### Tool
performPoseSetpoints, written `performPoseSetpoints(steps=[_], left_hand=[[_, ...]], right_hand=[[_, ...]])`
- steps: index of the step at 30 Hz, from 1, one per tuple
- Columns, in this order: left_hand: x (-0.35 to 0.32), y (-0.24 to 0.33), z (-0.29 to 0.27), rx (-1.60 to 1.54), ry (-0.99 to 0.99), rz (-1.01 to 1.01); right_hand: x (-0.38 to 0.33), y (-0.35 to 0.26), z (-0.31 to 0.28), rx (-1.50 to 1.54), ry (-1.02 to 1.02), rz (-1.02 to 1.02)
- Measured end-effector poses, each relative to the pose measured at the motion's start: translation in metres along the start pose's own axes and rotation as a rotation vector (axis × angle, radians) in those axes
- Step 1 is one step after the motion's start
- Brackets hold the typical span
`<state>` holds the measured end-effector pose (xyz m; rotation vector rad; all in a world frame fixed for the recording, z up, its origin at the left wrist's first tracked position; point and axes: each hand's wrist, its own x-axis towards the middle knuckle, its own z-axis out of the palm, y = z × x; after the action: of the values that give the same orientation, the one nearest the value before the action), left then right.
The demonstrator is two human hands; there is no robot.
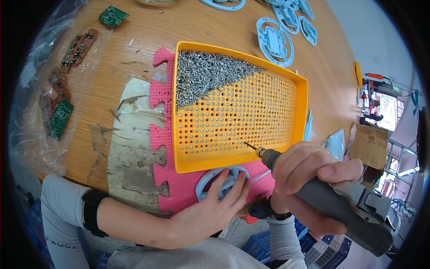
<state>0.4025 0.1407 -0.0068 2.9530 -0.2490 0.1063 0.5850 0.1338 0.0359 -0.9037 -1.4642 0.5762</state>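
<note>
My right hand (298, 172) is wrapped round a dark electric screwdriver (333, 206). Its thin bit slants left over the front part of a yellow tray (215, 162), near the rows of holes; whether the tip touches a screw I cannot tell. Many holes hold small silver screws, and a heap of loose screws (201, 74) fills the tray's far left corner. Just in front of the tray, my left hand (217, 208) holds a rounded light blue plastic part (203, 183) down, fingers spread across it. The fingers hide some of that part.
Pink foam mat (160, 136) lies under the tray, beside a stained sheet (134, 150). Leftward are green circuit boards (113, 16), brown boards (79, 48) and clear plastic film (38, 143). Several blue plastic frames (290, 51) lie at the back; a cardboard box (369, 145) stands right.
</note>
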Motion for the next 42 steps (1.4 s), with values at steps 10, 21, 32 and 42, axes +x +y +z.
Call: performPoseSetpoints(steps=[10, 21, 32, 42], left_hand=[[0.001, -0.018, 0.015, -0.224, 0.164, -0.015], [0.004, -0.016, 0.023, -0.246, 0.236, -0.07], [0.004, -0.014, 0.025, -0.231, 0.241, -0.078], [0.003, -0.012, 0.027, -0.2, 0.253, -0.087]], right_hand=[[-0.001, -0.037, -0.007, 0.128, -0.027, 0.023], [-0.049, -0.084, 0.029, 0.322, -0.161, 0.142], [-0.073, -0.076, 0.035, 0.298, -0.178, 0.171], [-0.073, -0.072, 0.057, 0.229, -0.101, 0.102]])
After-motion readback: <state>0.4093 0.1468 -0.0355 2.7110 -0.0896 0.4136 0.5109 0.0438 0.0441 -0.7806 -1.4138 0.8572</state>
